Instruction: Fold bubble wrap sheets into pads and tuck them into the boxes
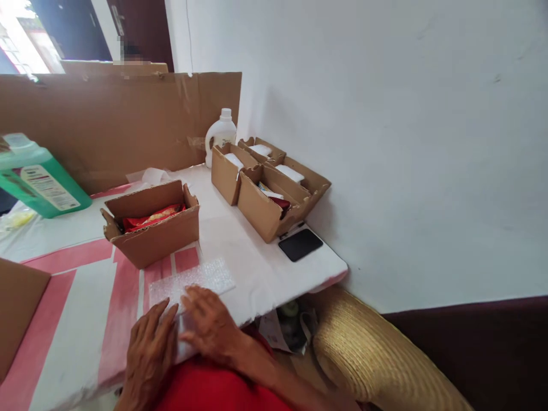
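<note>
A sheet of bubble wrap (192, 285) lies flat near the front edge of the desk (257, 268), partly on the pink stripes of the cover. Both my hands rest on its near end. My left hand (149, 351) lies palm down with the fingers together and stretched forward, pressing the wrap's left part. My right hand (212, 322) lies just beside it, also palm down, fingers spread a little and angled toward the left, so the two hands nearly touch. Neither hand closes around anything; both are flat and open on the wrap.

Just behind the wrap stands an open box (154, 228) with red packets (149, 218) inside. Further back, toward the right rear corner by the wall, a group of boxes (268, 197) stands close together, some holding white pieces and one some coloured packets. A white bottle (220, 134) stands behind them against the cardboard screen (115, 120) along the desk's rear edge. A black phone (300, 244) lies at the right edge, just in front of the group. A green jug (36, 177) lies tilted at the left edge. A cardboard flap (17, 308) juts in at the front left corner. A straw hat (372, 354) sits below the desk on the right.

Nothing lies between my hands and the box.
</note>
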Motion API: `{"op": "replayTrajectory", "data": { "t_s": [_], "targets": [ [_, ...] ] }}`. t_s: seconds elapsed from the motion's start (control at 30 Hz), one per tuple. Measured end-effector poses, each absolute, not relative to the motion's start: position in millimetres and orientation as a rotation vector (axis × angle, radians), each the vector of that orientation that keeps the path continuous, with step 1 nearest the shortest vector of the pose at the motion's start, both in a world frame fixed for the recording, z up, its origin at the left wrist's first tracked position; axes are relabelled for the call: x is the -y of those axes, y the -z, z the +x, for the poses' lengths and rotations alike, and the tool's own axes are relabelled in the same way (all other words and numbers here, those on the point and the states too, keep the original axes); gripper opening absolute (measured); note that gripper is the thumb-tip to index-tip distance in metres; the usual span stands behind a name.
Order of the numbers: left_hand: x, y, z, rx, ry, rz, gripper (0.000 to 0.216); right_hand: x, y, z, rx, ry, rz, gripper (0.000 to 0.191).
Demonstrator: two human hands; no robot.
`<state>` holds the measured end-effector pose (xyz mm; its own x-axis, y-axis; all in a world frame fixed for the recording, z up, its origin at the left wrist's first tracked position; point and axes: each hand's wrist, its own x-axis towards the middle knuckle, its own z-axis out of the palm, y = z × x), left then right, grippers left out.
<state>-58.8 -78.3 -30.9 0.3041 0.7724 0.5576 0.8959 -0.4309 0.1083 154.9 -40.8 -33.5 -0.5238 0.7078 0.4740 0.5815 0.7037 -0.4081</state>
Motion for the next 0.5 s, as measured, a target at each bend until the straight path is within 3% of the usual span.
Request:
{"op": "replayTrajectory", "data": {
  "t_s": [0.07,0.23,0.5],
  "targets": [
    [74.4,38.1,-60.9,1.449,0.685,-2.410,0.044,40.0,35.1,146.4,2.446,-0.329,-0.945,0.074],
    [66.9,46.1,-68.0,1.517,0.584,-2.408,0.042,21.0,45.1,191.3,2.444,-0.345,-1.319,0.082],
    [57.3,29.9,-67.6,1.443,0.565,-2.426,0.032,-8.7,43.6,231.7,2.444,-0.319,-1.528,0.077]
  ]
}}
